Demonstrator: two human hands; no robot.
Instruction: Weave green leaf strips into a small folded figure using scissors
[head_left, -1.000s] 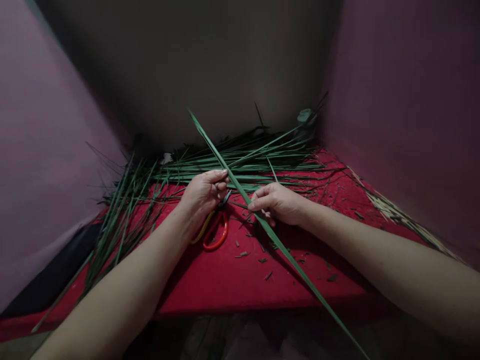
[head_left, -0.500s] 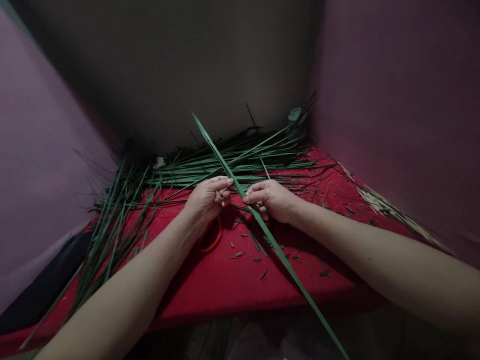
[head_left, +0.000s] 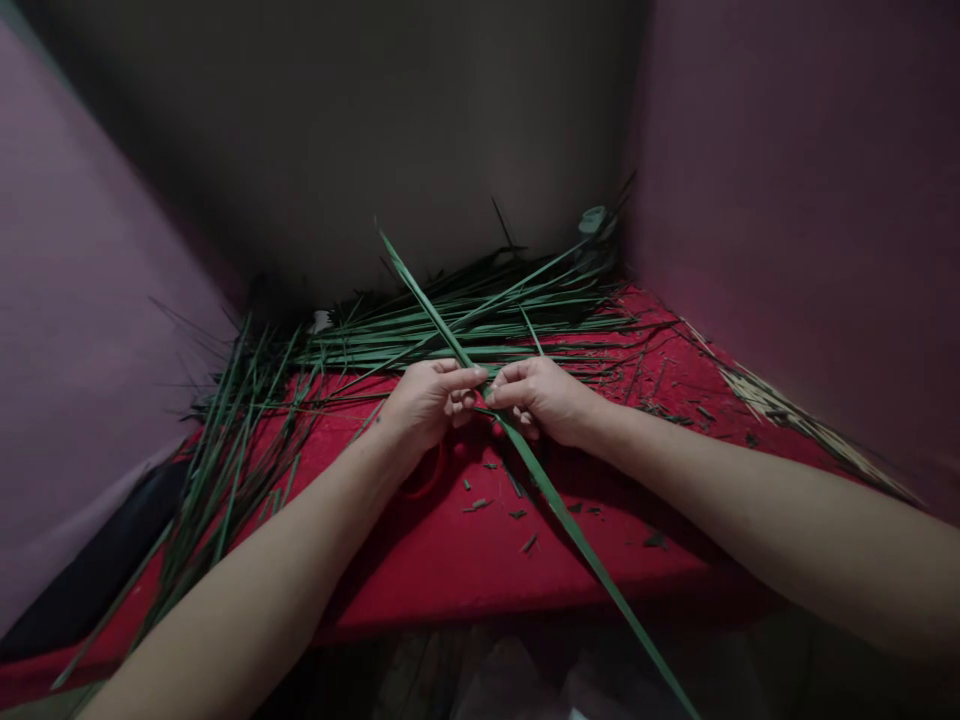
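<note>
A long green leaf blade [head_left: 559,507] runs slantwise from the back middle down past the table's front edge. My left hand [head_left: 431,400] pinches it between thumb and fingers near its middle. Right beside, my right hand [head_left: 544,400] grips the same blade, the fingertips of both hands almost touching. Under my left wrist a red loop-shaped handle [head_left: 426,478] shows in part; the rest of that object is hidden. Behind the hands lies a pile of long green leaves [head_left: 360,350] on the red-covered table [head_left: 442,570].
More leaves [head_left: 217,470] spread along the left side, near a dark flat object [head_left: 97,560]. Small leaf scraps [head_left: 517,514] dot the red cover. Pale thin sticks [head_left: 780,410] lie along the right wall. A whitish cup-like item [head_left: 592,222] stands at the back right corner.
My left hand has slid a little right along the blade, closer to my right hand. The right hand has barely moved and keeps its grip.
</note>
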